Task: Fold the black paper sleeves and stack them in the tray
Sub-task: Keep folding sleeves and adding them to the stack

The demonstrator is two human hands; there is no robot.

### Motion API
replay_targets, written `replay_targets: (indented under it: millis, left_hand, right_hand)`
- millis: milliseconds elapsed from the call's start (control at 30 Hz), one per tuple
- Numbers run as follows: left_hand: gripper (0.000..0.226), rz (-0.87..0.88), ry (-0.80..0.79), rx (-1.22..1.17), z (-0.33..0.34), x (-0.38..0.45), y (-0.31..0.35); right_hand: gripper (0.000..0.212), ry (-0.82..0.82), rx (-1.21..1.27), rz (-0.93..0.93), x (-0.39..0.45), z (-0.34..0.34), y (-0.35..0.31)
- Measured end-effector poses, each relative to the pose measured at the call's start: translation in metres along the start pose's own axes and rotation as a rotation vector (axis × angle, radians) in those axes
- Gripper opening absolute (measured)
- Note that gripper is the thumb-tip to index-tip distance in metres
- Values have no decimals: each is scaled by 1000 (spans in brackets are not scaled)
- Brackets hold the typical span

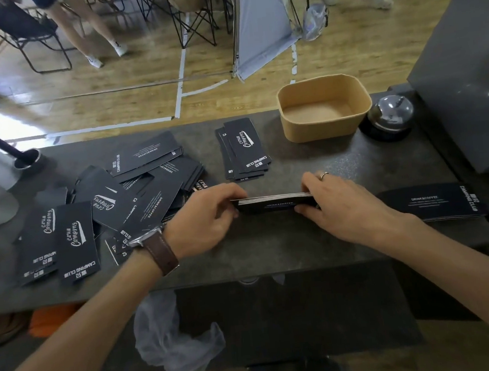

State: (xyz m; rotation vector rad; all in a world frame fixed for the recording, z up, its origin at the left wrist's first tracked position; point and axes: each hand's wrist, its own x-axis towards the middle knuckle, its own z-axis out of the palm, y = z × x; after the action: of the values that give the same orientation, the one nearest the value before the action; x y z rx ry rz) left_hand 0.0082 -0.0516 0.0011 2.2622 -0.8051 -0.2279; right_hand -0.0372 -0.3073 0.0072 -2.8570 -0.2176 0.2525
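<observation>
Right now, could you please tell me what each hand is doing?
Left hand: grips the left end of a sleeve stack.
Right hand: grips its right end.

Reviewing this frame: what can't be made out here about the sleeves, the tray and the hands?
- Held bundle of sleeves, head view: seen edge-on, its ends covered by the left hand and right hand; count untellable.
- Small print on the flat stack at right: too small to read.
- Scattered pile: overlapping sleeves hide those beneath.
- Tray: near wall hides the front of its floor.
</observation>
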Motion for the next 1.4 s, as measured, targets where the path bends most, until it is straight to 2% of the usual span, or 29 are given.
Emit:
replay_targets:
  millis: [400, 533, 800, 933, 1033, 1133, 1200, 1300, 1400]
  left_hand:
    - [13, 27, 89, 322, 33, 11, 18]
    - [13, 3, 42, 321, 33, 11, 20]
    - [16, 3, 47, 382, 32, 10, 23]
    - [14, 11, 39, 392, 31, 7, 24]
    - [14, 17, 82, 349, 33, 2, 26]
    - [18, 9, 80, 276, 33, 3, 38]
    - [22, 8, 26, 217, 32, 8, 48]
    - [25, 4, -82, 116, 32, 18, 61]
    - [23, -10, -183, 55, 32, 24, 68]
  right_hand:
    - [22, 18, -76, -76, 4, 2, -4]
    - [23, 13, -73, -89, 2, 6, -3]
    - [21, 13, -16, -85, 3, 5, -2]
    - [17, 5, 128, -40, -3, -2, -1]
    - [23, 97, 218, -30, -21, -3, 2]
    - [58, 313, -133, -98, -42, 0, 14]
    - [72, 404, -218, -145, -53, -2, 21]
    - [64, 503, -220, -250, -62, -3, 32]
    - [58, 515, -206, -304, -70, -4, 42]
